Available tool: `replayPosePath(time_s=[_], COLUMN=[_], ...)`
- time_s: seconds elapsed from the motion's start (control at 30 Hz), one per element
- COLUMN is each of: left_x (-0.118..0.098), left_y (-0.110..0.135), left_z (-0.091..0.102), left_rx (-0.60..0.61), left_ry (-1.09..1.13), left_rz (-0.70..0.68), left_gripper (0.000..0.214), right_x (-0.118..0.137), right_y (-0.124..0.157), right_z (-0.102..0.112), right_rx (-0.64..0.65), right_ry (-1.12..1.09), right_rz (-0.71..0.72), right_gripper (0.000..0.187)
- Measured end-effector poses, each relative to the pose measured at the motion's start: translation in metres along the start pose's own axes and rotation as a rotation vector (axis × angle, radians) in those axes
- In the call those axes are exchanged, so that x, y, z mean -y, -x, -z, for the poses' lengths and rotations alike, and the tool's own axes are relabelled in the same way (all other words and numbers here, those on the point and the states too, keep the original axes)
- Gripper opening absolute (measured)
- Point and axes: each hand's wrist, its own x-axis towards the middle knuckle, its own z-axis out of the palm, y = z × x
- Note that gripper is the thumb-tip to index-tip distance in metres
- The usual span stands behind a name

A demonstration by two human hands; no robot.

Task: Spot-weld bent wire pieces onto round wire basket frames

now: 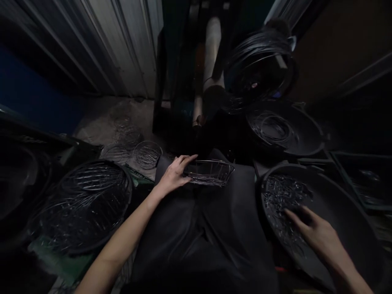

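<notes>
Wire basket (211, 180) is over our dark-clothed lap (211, 216), its left end pinched between our left hand's (175, 173) thumb and fingers. Picking small metal pieces (280, 190) from the right pan (346, 204) seems the step in hand; lifting 1 calls for fine fingertip control. Our right hand (320, 232) blurs; we cannot tell its grip. The basket looks oblong, thin-wired, faintly shiny.

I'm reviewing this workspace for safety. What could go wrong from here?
The wire frame could slip, since only the left hand grips it. The bare right hand, at the small dark pieces in the wide pan, might get scratched if any are sharp. Dim light could make snags harder to notice.
</notes>
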Motion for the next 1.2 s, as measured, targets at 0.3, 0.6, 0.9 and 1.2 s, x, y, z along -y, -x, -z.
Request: replayPosePath(time_s=[0.3, 0.6, 0.9, 1.2], left_x=[-0.014, -0.020, -0.014, 0.002], left_y=[-0.003, -0.009, -0.020, -0.037], left_z=[-0.002, 0.006, 0.015, 0.023], left_rx=[0.006, -0.023, -0.081, -0.148], left_ry=[-0.022, -0.189, -0.168, -0.199], left_rz=[-0.038, -0.087, -0.086, -0.120], left_gripper=[0.070, 0.066, 0.062, 0.062], right_x=[0.200, 0.234, 0.242, 0.260], right_y=[0.033, 0.026, 0.016, -0.009], right_z=[-0.015, -0.028, -0.048, -0.065], right_rx=[0.275, -0.087, -0.198, -0.341], right_ry=[-0.989, -0.729, -0.678, -0.754], right_rz=[0.159, 0.295, 0.386, 0.467], right_gripper=[0.036, 0.023, 0.025, 0.022])
